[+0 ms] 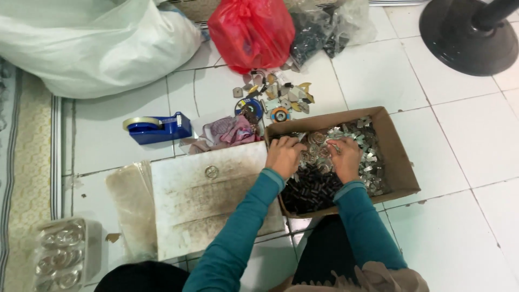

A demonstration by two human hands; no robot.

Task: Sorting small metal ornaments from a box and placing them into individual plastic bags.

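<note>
Head view: both hands are down inside the cardboard box (pixel 397 162) on the tiled floor. Left hand (pixel 284 156) rests curled on the small metal parts (pixel 367 157) at the box's near-left wall; right hand (pixel 345 158) lies mid-box, fingers bent into the shiny pieces. Whether either pinches one, I cannot tell. Left of the box lies a stained white board (pixel 211 200); beyond that, a blue tape dispenser (pixel 157 128).

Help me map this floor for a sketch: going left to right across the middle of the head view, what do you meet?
Blue tape dispenser → crumpled pink patterned cloth → left hand → right hand → far right wall of the brown cardboard box of small metal parts.
</note>
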